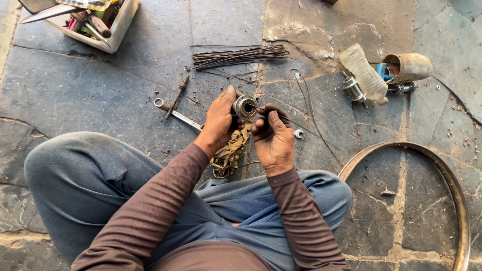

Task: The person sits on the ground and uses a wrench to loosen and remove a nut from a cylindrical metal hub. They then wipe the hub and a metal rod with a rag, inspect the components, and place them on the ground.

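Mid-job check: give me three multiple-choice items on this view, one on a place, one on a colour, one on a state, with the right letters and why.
1. Where does the bundle of spokes lie?
A. on the floor beyond the hands
B. inside the wheel rim
C. in the white box

2. What colour are the sleeves?
A. yellow
B. brown
C. white

3. How is the wheel hub held?
A. lying loose on the floor
B. gripped in the left hand, with the right hand at it
C. resting on the plastic bottle

Answers: 1 A, the bundle rests on bare stone above the hands. 2 B, both forearms are brown. 3 B, left fingers wrap the hub.
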